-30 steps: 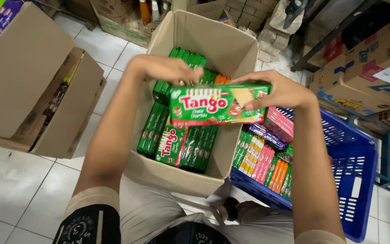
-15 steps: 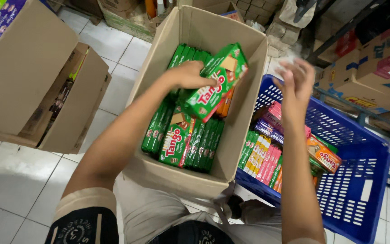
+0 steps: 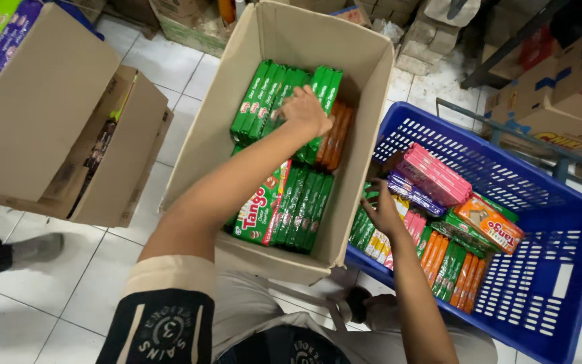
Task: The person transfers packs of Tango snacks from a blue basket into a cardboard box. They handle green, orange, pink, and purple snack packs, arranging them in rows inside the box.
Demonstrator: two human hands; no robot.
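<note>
Hiding green packs (image 3: 274,94), left hand (image 3: 304,111), grip unclear.

Even, fairly bright indoor light from overhead. Soft shadow inside tall brown cardboard box (image 3: 291,40). Mild sheen on glossy green wafer packs (image 3: 301,209). Slight motion blur on left hand (image 3: 304,111). Wide-angle bending at edges; white floor tiles (image 3: 42,296) sharp.

Both arms out, hands low and spread apart!

The left hand (image 3: 304,111) stretches far forward, arm nearly straight, back of the hand up, fingers curled downward out of sight. The right hand (image 3: 382,210) sits nearer the body, forearm angled in from the lower right, palm down, fingers splayed and pressing flat, thumb tucked toward the left.
</note>
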